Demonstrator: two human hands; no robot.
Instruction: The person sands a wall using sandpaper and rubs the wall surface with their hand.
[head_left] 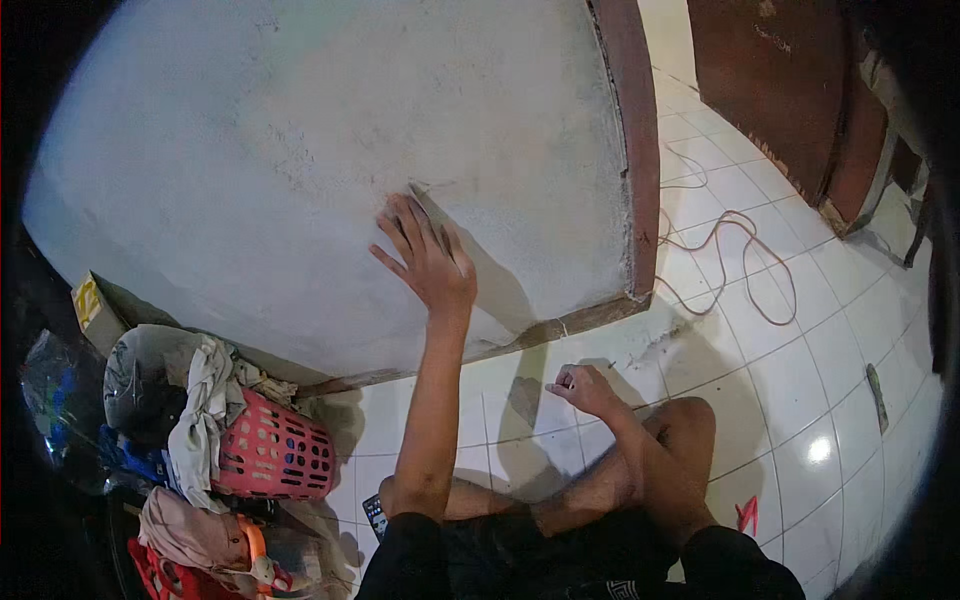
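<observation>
My left hand reaches up to a pale, patchy grey-white wall, its fingers pressed close to the surface. A thin grey edge shows beside the fingertips, so the hand seems to press a flat piece there, but its kind is too hidden to tell. Dark scuffs mark the wall above it. Over my folded right leg, my right hand hangs in the air with the fingers curled in; nothing shows in it. A phone with a lit screen lies on the floor by my left leg.
A pink basket heaped with cloths stands left, near more clothes and bags. An orange cable loops across the white tiles. The wall ends at a brown frame. A red object and a narrow greyish strip lie right.
</observation>
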